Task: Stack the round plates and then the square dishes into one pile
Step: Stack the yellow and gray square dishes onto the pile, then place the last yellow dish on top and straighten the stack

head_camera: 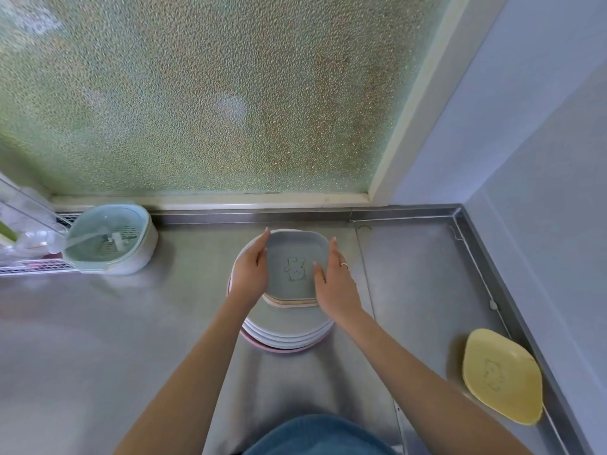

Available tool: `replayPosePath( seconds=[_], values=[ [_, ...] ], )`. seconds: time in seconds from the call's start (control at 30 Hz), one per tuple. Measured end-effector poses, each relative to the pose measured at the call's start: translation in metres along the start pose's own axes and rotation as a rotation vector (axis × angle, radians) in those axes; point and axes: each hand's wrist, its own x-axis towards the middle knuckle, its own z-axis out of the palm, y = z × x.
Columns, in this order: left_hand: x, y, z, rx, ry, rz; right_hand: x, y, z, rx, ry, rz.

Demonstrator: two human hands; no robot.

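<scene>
Mid-counter: pile of round plates [285, 338] topped by square dishes [295, 267], grey-blue with a bear drawing; left hand [249, 274] and right hand [335, 280] flat against its sides, fingers straight. Far left, mint strainer basket [108, 238]; near right, lone yellow square dish [501, 376]. Lower dishes' colours barely discernible.

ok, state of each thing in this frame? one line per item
round plates: stacked on the steel counter, bottom of the pile
square dishes: stacked on the round plates, blue-grey one on top
left hand: fingers straight, against the left side of the square stack
right hand: fingers straight, against the right side
yellow square dish: apart, at the counter's right edge, not yet on the pile
green strainer basket: upright, back left
</scene>
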Motion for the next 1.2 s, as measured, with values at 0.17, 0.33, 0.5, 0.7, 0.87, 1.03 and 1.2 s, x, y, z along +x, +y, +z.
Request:
replayPosePath(
  seconds=[0.17,0.33,0.5,0.7,0.87,1.03,1.2],
  values=[
    [-0.003,0.002,-0.002,-0.026,-0.001,0.001,0.001,0.006,-0.005,0.144,-0.054,-0.025],
    [-0.021,-0.003,-0.006,0.009,0.033,0.001,-0.021,0.059,-0.020,0.010,0.214,0.080],
    [-0.031,-0.037,-0.007,0.197,0.053,-0.081,-0.058,0.141,-0.034,-0.269,0.303,0.450],
    [-0.040,-0.048,-0.002,0.434,-0.030,0.111,-0.083,0.172,-0.034,-0.224,0.278,0.656],
    [-0.038,-0.057,-0.004,0.565,-0.072,0.163,-0.085,0.171,-0.029,-0.162,0.358,0.537],
    [-0.042,-0.053,-0.004,0.628,-0.083,0.217,-0.089,0.171,-0.029,-0.066,0.439,0.475],
    [-0.045,-0.056,-0.002,0.660,-0.089,0.232,-0.084,0.168,-0.025,0.079,0.472,0.637]
  ],
)
